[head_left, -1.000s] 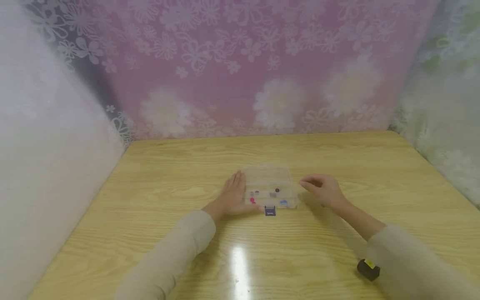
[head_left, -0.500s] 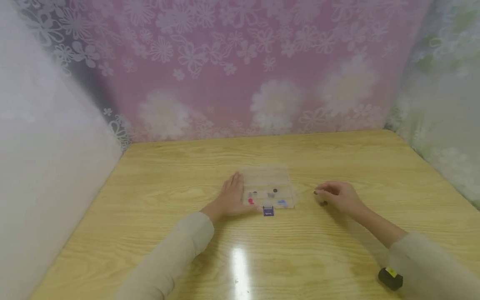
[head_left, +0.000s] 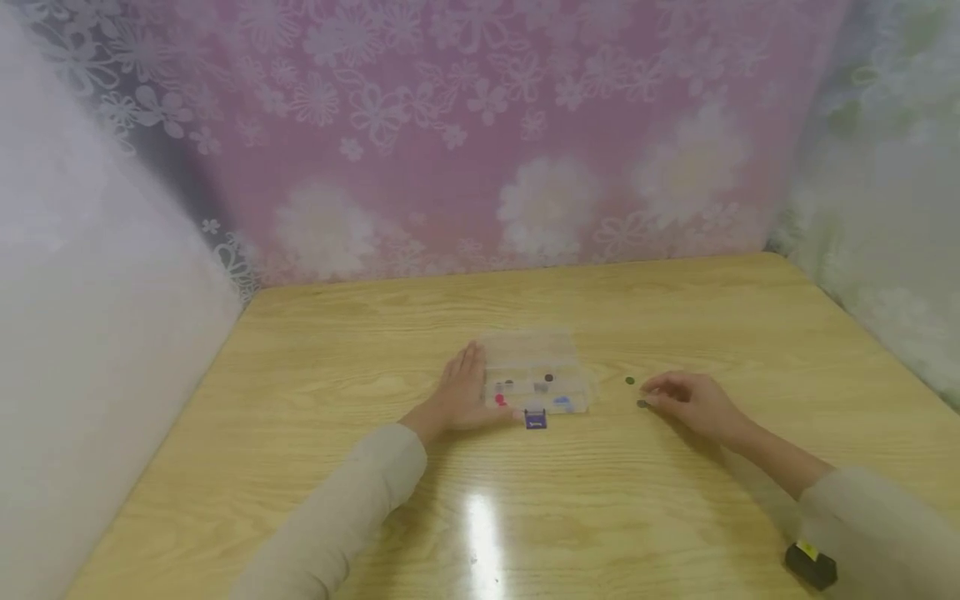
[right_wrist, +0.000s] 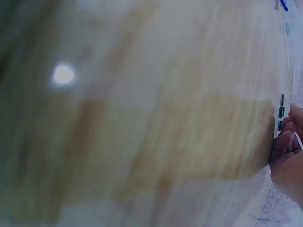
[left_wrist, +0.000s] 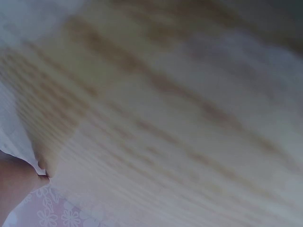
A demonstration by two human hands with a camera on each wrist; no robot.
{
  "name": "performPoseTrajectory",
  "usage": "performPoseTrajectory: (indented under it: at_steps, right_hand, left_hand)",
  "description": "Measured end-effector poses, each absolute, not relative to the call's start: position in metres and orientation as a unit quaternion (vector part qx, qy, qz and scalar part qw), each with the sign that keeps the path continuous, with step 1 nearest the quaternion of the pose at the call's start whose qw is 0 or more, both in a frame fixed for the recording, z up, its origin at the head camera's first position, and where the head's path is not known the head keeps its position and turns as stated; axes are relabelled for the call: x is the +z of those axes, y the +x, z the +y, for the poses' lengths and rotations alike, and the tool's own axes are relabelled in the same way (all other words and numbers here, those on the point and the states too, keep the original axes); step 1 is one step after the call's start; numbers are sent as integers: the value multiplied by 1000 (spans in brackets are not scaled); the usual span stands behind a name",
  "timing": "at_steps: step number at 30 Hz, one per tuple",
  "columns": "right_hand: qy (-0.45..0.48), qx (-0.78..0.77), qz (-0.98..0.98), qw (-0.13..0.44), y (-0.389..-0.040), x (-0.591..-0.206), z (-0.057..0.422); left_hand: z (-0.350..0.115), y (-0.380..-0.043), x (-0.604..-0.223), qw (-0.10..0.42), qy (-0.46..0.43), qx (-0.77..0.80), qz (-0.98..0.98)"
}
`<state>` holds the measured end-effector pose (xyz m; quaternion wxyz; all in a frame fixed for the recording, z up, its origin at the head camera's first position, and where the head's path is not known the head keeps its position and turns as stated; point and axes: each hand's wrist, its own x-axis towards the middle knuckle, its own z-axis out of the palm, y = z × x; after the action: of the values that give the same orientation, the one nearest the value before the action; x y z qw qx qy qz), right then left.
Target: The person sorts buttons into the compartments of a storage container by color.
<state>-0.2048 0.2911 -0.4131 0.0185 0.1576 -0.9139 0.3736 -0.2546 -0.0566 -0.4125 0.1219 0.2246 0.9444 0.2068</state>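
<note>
My left hand [head_left: 453,400] rests beside a clear plastic box [head_left: 587,393], fingers straight along its left side and thumb along the front edge. The lid [head_left: 528,346] stands open at the back; a purple latch [head_left: 536,419] hangs at the front. Inside lie pink pieces [head_left: 499,400], blue pieces [head_left: 563,403] and dark round pieces [head_left: 549,377]. Right of the box, my right hand [head_left: 693,404] has bent fingers at a small dark disc [head_left: 642,403]. A greenish-dark disc [head_left: 629,380] lies just beyond. Small dark pieces [right_wrist: 281,112] also show by the fingertips in the right wrist view; whether one is pinched is unclear.
The wood-grain table [head_left: 337,350] carries all this, with a bright light reflection at its front. A flowered pink cloth [head_left: 420,192] closes off the back, and pale cloths hang at both sides. A black device with a yellow label [head_left: 810,567] sits by the right sleeve.
My right hand has moved right, away from the box side and over to the dark discs, which have come into view. The black device shifted with that arm. My left hand stays beside the box.
</note>
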Motion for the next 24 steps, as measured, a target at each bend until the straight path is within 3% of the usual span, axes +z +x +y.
performPoseTrajectory:
  at_steps: [24]
  right_hand:
    - [172, 355, -919, 25, -202, -415, 282]
  left_hand:
    - [-58, -257, -413, 120, 223, 195, 948]
